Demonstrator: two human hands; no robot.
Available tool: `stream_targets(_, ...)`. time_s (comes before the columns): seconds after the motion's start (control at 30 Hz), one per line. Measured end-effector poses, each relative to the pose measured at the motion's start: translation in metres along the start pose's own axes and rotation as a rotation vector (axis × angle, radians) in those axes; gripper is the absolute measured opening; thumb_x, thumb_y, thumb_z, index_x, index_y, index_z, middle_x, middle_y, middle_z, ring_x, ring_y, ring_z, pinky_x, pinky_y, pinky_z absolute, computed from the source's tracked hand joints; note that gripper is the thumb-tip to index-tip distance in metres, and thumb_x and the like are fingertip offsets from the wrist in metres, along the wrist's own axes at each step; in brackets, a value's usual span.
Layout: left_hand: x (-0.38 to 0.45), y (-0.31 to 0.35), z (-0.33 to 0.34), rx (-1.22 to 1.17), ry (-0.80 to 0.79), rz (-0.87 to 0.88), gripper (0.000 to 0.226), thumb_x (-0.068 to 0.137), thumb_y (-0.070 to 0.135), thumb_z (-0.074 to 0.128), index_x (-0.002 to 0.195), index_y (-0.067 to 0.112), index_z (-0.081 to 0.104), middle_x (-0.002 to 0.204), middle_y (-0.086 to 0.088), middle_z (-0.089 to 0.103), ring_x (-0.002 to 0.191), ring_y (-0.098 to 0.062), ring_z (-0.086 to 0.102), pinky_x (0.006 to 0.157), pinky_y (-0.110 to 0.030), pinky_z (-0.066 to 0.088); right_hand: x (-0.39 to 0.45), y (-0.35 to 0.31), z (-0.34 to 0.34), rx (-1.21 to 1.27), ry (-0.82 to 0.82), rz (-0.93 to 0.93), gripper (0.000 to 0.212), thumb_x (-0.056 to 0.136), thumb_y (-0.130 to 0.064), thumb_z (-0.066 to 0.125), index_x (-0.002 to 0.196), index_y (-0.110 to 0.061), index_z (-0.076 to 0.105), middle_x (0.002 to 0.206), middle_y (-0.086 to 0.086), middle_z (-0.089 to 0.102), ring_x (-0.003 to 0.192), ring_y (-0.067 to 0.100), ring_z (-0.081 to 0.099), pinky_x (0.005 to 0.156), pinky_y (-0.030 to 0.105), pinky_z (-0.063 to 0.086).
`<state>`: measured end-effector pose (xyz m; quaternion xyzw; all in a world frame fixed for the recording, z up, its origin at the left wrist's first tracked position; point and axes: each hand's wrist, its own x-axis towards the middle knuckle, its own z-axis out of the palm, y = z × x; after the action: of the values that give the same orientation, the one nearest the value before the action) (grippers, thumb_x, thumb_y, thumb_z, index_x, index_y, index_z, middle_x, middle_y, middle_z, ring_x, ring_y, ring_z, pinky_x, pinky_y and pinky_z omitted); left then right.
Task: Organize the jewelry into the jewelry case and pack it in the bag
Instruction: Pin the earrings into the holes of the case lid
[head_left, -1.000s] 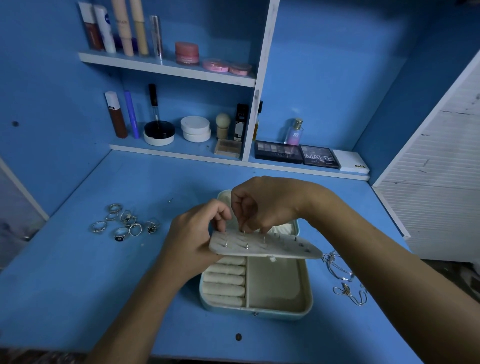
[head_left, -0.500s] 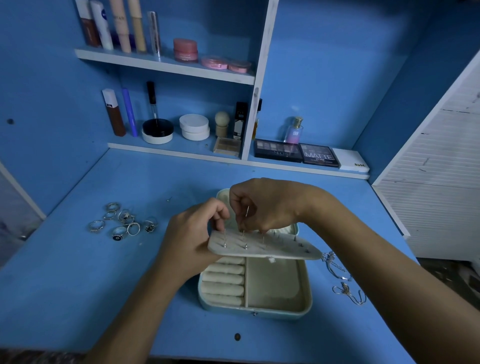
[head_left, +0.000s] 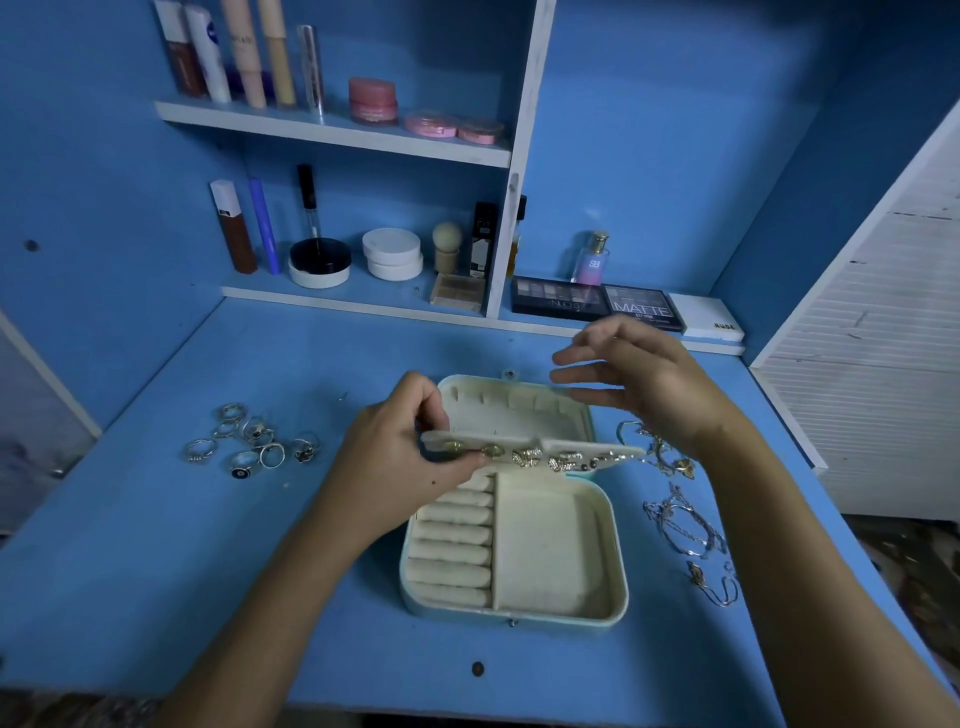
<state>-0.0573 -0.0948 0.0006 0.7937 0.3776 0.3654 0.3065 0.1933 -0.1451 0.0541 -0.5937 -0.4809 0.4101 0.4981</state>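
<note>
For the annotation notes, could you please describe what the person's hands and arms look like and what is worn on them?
Both the left hand and the right hand are bare: no gloves, rings, bracelets or watch are visible. The forearms are uncovered too, with no sleeve in view down to the frame's bottom edge.

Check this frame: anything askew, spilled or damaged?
Nothing damaged or spilled. The earring panel is held tilted above the open jewelry case by the left hand; rings and bracelets lie loose on the desk.
</note>
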Motion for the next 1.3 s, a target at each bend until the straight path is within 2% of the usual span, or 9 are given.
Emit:
stream_targets(0.23, 0.011, 0.001, -0.001, 0.012, -0.037, -0.145, 0.049, 0.065, 0.039, 0.089, 0.090, 0.028, 0.049, 0.082, 0.015, 0.067, 0.079, 0.005, 0.061, 0.060, -0.014, 0.044, -0.005, 0.036, 0.011, 0.223, 0.223, 0.000, 0.041, 0.105, -0.040, 0.035, 0.105, -0.015, 0.067, 0.104, 0.009, 0.076, 0.104, 0.027, 0.068, 0.097, 0.050, 0.044)
stream_targets(0.37, 0.013, 0.001, 0.002, -0.040, -0.057, -0.185, 0.049, 0.068, 0.034, 0.088, 0.096, 0.023, 0.049, 0.092, 0.017, 0.066, 0.084, 0.012, 0.058, 0.063, -0.008, 0.043, -0.009, 0.043, 0.023, 0.156, 0.287, -0.077, 0.048, 0.098, -0.058, 0.031, 0.125, -0.034, 0.063, 0.083, -0.005, 0.071, 0.099, 0.022, 0.066, 0.098, 0.041, 0.049)
stream_targets(0.5, 0.013, -0.002, 0.007, -0.063, -0.034, -0.220, 0.047, 0.070, 0.035, 0.087, 0.097, 0.028, 0.050, 0.091, 0.013, 0.066, 0.079, 0.000, 0.058, 0.062, -0.014, 0.044, -0.010, 0.051, 0.031, 0.095, 0.328, -0.092, 0.047, 0.092, -0.069, 0.032, 0.119, -0.049, 0.065, 0.096, 0.007, 0.070, 0.106, 0.017, 0.065, 0.102, 0.043, 0.049)
stream_targets(0.6, 0.013, -0.007, 0.009, -0.020, -0.010, -0.237, 0.047, 0.068, 0.039, 0.087, 0.099, 0.033, 0.052, 0.094, 0.012, 0.062, 0.082, -0.010, 0.054, 0.066, -0.023, 0.044, -0.015, 0.051, 0.037, 0.012, 0.365, -0.105, 0.039, 0.104, -0.055, 0.031, 0.119, -0.043, 0.065, 0.113, -0.008, 0.070, 0.109, 0.006, 0.064, 0.089, 0.021, 0.053)
stream_targets(0.67, 0.014, -0.009, 0.010, -0.024, 0.001, -0.245, 0.047, 0.067, 0.040, 0.088, 0.101, 0.033, 0.055, 0.096, 0.012, 0.061, 0.083, -0.012, 0.054, 0.066, -0.024, 0.042, -0.018, 0.052, 0.039, -0.023, 0.389, -0.112, 0.038, 0.107, -0.046, 0.031, 0.123, -0.035, 0.064, 0.110, -0.009, 0.070, 0.092, -0.007, 0.063, 0.074, 0.009, 0.049)
stream_targets(0.8, 0.016, -0.012, 0.010, 0.019, -0.016, -0.251, 0.045, 0.068, 0.045, 0.085, 0.102, 0.036, 0.058, 0.097, 0.013, 0.060, 0.082, -0.009, 0.053, 0.065, -0.022, 0.038, -0.022, 0.053, 0.042, -0.100, 0.381, -0.061, 0.037, 0.106, -0.045, 0.028, 0.125, -0.034, 0.058, 0.098, -0.022, 0.061, 0.073, -0.021, 0.054, 0.064, -0.002, 0.039)
stream_targets(1.0, 0.026, -0.025, -0.004, 0.219, 0.084, -0.152, 0.028, 0.082, 0.045, 0.073, 0.101, 0.026, 0.066, 0.092, 0.012, 0.061, 0.083, -0.010, 0.053, 0.071, -0.025, 0.041, -0.019, 0.055, 0.041, -0.199, 0.373, -0.025, 0.045, 0.105, -0.051, 0.020, 0.129, -0.036, 0.055, 0.106, -0.029, 0.057, 0.096, -0.022, 0.049, 0.079, 0.010, 0.036)
stream_targets(1.17, 0.038, -0.040, -0.038, 0.482, 0.156, -0.148, 0.011, 0.085, 0.029, 0.074, 0.080, 0.020, 0.072, 0.082, 0.007, 0.062, 0.085, -0.021, 0.056, 0.071, -0.032, 0.043, -0.016, 0.058, 0.041, -0.207, 0.370, -0.029, 0.047, 0.106, -0.048, 0.019, 0.130, -0.030, 0.055, 0.113, -0.016, 0.058, 0.108, 0.007, 0.052, 0.087, 0.024, 0.034)
stream_targets(1.3, 0.041, -0.046, -0.055, 0.610, 0.108, -0.315, 0.016, 0.084, 0.041, 0.073, 0.086, 0.026, 0.072, 0.089, 0.008, 0.064, 0.096, -0.020, 0.059, 0.077, -0.034, 0.046, -0.014, 0.059, 0.040, -0.236, 0.368, -0.023, 0.046, 0.106, -0.048, 0.018, 0.127, -0.031, 0.055, 0.103, -0.028, 0.054, 0.099, -0.009, 0.051, 0.078, 0.004, 0.034)
